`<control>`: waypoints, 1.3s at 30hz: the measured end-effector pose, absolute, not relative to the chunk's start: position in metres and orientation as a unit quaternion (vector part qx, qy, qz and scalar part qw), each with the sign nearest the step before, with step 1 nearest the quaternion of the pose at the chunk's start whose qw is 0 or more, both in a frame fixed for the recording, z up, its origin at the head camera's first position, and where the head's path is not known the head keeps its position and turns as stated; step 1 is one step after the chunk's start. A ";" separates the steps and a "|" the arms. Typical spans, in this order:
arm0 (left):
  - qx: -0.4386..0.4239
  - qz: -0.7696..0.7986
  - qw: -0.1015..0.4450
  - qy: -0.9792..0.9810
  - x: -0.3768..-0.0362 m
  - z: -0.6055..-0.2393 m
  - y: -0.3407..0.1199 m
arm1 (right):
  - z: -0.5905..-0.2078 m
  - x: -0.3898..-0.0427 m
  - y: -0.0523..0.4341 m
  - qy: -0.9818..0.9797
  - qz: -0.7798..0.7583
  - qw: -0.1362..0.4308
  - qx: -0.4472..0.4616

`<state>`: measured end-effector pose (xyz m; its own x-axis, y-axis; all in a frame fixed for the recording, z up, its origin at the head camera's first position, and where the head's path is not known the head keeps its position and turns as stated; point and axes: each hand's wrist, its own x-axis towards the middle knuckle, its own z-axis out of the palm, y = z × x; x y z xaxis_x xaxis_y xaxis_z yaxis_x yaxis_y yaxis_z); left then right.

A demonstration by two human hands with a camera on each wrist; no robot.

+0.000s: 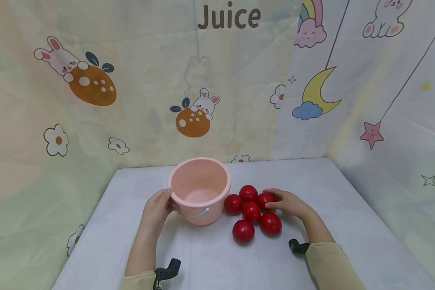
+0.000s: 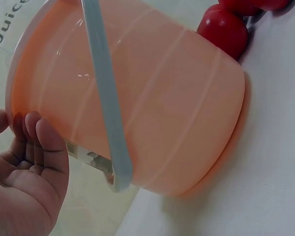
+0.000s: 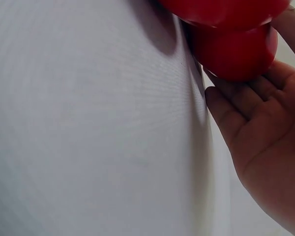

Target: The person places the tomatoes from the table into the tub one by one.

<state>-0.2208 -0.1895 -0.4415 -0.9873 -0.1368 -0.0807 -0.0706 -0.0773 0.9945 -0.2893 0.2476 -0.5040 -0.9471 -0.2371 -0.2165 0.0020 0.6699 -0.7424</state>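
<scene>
A pink bucket [image 1: 199, 213] stands upright on the table with its pale handle [image 2: 105, 93] hanging down one side. My left hand [image 1: 158, 211] grips the bucket's rim at its left side, thumb over the edge and fingers against the outer wall. To the right of the bucket lies a group of several shiny, round red fruits, apple-like, such as the front one [image 1: 243, 232]. Around the rearmost right red fruit [image 1: 266, 199] my right hand [image 1: 288, 203] has its thumb and fingers; the right wrist view shows them touching that fruit [image 3: 236, 54].
The white table [image 1: 348, 241] runs back to a printed cloth backdrop [image 1: 148, 80] with cartoon pictures, which also hangs along both sides. One red fruit [image 1: 233, 204] lies right beside the bucket's wall. Black wrist mounts [image 1: 168, 270] stick out from both sleeves.
</scene>
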 end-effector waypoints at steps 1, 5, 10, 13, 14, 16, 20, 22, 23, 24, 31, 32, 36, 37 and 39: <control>0.076 -0.731 0.022 -0.678 -0.221 -0.441 -0.190 | -0.504 -0.289 0.248 0.902 -0.401 0.147 -0.064; 0.074 -0.734 0.021 -0.675 -0.221 -0.442 -0.190 | -0.502 -0.291 0.251 0.903 -0.401 0.139 -0.064; 0.075 -0.730 0.020 -0.679 -0.221 -0.442 -0.190 | -0.489 -0.293 0.254 0.898 -0.415 0.132 -0.065; 0.075 -0.727 0.021 -0.683 -0.221 -0.442 -0.190 | -0.476 -0.294 0.254 0.895 -0.421 0.129 -0.069; 0.076 -0.726 0.022 -0.683 -0.221 -0.442 -0.190 | -0.472 -0.294 0.254 0.894 -0.423 0.128 -0.070; 0.077 -0.724 0.021 -0.685 -0.221 -0.442 -0.190 | -0.462 -0.296 0.253 0.892 -0.428 0.125 -0.074; 0.078 -0.725 0.020 -0.684 -0.222 -0.443 -0.191 | -0.442 -0.298 0.250 0.886 -0.439 0.119 -0.087; 0.077 -0.725 0.020 -0.684 -0.222 -0.443 -0.191 | -0.432 -0.301 0.248 0.885 -0.441 0.116 -0.096; 0.077 -0.726 0.020 -0.684 -0.222 -0.443 -0.191 | -0.427 -0.302 0.246 0.885 -0.441 0.114 -0.100; 0.076 -0.726 0.020 -0.684 -0.222 -0.443 -0.191 | -0.422 -0.304 0.244 0.883 -0.443 0.112 -0.103; 0.075 -0.719 0.017 -0.691 -0.223 -0.443 -0.192 | -0.384 -0.316 0.222 0.875 -0.451 0.100 -0.144; 0.077 -0.718 0.017 -0.692 -0.223 -0.443 -0.192 | -0.378 -0.317 0.217 0.873 -0.453 0.100 -0.152; 0.083 -0.714 0.014 -0.695 -0.223 -0.443 -0.192 | -0.359 -0.321 0.197 0.866 -0.457 0.101 -0.174; 0.085 -0.713 0.013 -0.695 -0.223 -0.443 -0.192 | -0.354 -0.321 0.192 0.865 -0.459 0.102 -0.175; 0.085 -0.715 0.013 -0.694 -0.222 -0.442 -0.191 | -0.347 -0.323 0.182 0.864 -0.458 0.105 -0.182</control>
